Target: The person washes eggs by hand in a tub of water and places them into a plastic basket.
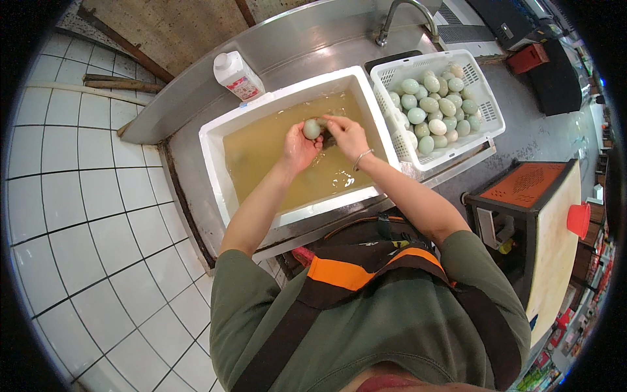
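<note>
In my left hand (300, 151) lies a pale green egg (312, 129), cupped in the fingers above murky water. My right hand (347, 137), with a bracelet on the wrist, pinches a small brownish pad (323, 123) against the egg's right side. The pad is mostly hidden by my fingers, so its exact kind is unclear. Both hands are over a white foam box (211, 161) holding yellowish-brown water (264, 161). To the right of the box, a white plastic basket (453, 151) holds many pale green and cream eggs (430, 105).
A white plastic jug (238, 77) with a printed label stands behind the box. The stainless steel sink counter (299, 39) carries a curved faucet (385, 30) at the back. At right is a dark-framed cart (526, 191) with a pale top. White wall tiles (112, 235) run along the left.
</note>
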Demonstrator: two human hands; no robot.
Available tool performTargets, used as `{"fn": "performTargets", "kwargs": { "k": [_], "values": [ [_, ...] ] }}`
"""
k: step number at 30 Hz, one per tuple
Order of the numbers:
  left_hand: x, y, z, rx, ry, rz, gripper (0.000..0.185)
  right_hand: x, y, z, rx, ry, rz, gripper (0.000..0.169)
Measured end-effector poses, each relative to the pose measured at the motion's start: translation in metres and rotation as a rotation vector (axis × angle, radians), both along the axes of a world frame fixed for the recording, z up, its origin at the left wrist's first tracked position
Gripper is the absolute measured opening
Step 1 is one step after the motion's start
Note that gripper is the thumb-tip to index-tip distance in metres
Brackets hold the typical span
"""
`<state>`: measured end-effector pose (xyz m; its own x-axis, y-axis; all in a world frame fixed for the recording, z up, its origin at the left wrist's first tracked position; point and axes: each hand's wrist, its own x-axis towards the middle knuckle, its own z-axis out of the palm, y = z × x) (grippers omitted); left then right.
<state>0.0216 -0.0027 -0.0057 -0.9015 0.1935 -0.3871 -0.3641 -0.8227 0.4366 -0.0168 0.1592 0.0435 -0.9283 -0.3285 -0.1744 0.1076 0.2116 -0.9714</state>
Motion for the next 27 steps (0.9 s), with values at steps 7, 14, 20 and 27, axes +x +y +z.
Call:
{"fn": "performTargets", "kwargs": {
  "k": [7, 14, 20, 27],
  "values": [
    [0.0, 0.033, 0.013, -0.362, -0.168, 0.095, 0.03, 0.002, -0.011, 0.006, 0.211, 0.315, 0.006, 0.021],
    [0.0, 0.038, 0.017, -0.673, -0.144, 0.156, 0.033, 0.002, -0.024, 0.01, 0.277, 0.222, -0.125, 0.032],
    [0.002, 0.043, -0.004, -0.978, 0.089, 0.247, 0.034, -0.009, -0.017, 0.008, 0.23, 0.215, -0.078, 0.028],
    [0.0, 0.035, 0.002, -0.869, 0.112, 0.18, 0.04, 0.016, -0.018, 0.017, 0.232, 0.387, -0.072, 0.023]
  ]
}}
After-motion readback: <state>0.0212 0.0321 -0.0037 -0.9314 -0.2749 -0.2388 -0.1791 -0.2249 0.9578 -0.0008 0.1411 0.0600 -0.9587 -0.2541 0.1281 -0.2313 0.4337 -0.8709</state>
